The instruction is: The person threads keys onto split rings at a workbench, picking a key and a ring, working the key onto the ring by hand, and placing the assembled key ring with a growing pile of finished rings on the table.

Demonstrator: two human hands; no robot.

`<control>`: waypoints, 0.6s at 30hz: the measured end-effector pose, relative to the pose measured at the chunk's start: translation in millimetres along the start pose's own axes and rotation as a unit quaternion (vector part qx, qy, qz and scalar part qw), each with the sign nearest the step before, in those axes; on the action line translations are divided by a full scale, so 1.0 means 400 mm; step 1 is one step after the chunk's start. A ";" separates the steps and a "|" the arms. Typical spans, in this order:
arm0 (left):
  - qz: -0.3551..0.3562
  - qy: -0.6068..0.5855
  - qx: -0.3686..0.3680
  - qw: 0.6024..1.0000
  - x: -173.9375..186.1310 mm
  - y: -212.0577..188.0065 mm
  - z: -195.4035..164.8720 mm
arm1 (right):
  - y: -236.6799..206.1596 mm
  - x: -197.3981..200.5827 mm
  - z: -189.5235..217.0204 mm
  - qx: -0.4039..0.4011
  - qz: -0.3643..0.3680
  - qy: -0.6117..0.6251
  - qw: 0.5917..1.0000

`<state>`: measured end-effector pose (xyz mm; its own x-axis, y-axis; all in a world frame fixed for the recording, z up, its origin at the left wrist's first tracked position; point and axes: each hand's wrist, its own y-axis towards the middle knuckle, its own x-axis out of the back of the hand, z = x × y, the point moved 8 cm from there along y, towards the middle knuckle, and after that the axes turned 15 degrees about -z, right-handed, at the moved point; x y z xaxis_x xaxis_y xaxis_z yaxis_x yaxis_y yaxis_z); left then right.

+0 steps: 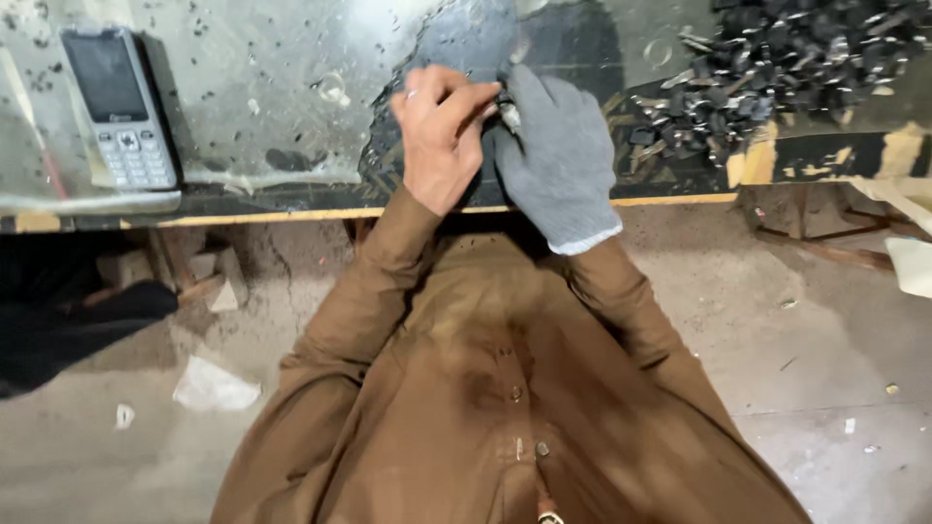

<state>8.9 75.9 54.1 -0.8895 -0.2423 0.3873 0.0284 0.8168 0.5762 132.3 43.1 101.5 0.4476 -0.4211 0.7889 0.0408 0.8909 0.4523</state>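
My left hand [439,131] is bare, wears a ring, and pinches a small metal piece [508,114] with its fingertips. My right hand [558,155], in a grey knit glove, curls against the same piece from the right. Both hands meet over the near edge of the workbench [291,199], just below a grey pad [466,34]. Most of the piece is hidden between the fingers. My brown sleeves and shirt fill the lower middle of the view.
A heap of several small dark metal parts [777,68] lies at the bench's right. A grey keypad phone [116,107] rests at the left on a scuffed shiny sheet [252,97]. Below is a dusty floor [825,330] with paper scraps [214,386] and wooden bench legs.
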 end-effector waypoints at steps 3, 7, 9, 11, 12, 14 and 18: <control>-0.010 0.021 -0.028 0.999 0.000 -0.021 -0.037 | -0.030 0.027 -0.032 -0.034 -0.021 0.051 0.998; 0.023 -0.018 0.004 1.000 -0.049 -0.035 -0.051 | -0.053 0.030 -0.060 -0.105 -0.026 0.041 0.993; 0.028 -0.026 -0.018 0.999 -0.047 -0.012 -0.054 | -0.062 0.026 -0.077 -0.156 0.003 -0.004 0.988; -0.007 0.032 -0.036 0.999 -0.002 0.031 -0.042 | -0.068 0.045 -0.085 -0.183 0.007 -0.012 0.983; -0.037 0.092 -0.040 0.994 0.035 0.054 -0.033 | -0.076 0.066 -0.084 -0.190 -0.002 0.001 0.982; -0.046 0.121 -0.035 0.991 0.113 0.091 -0.015 | -0.093 0.104 -0.081 -0.203 -0.028 0.059 0.977; 0.131 -0.083 -0.072 0.985 0.075 0.035 -0.097 | -0.125 0.108 -0.072 -0.223 -0.042 0.206 0.952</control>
<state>0.3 59.7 101.7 -0.9051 0.0654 0.4201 0.3202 0.7549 0.5724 175.4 -14.5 101.0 0.7343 -0.4729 0.4869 0.4257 0.8796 0.2122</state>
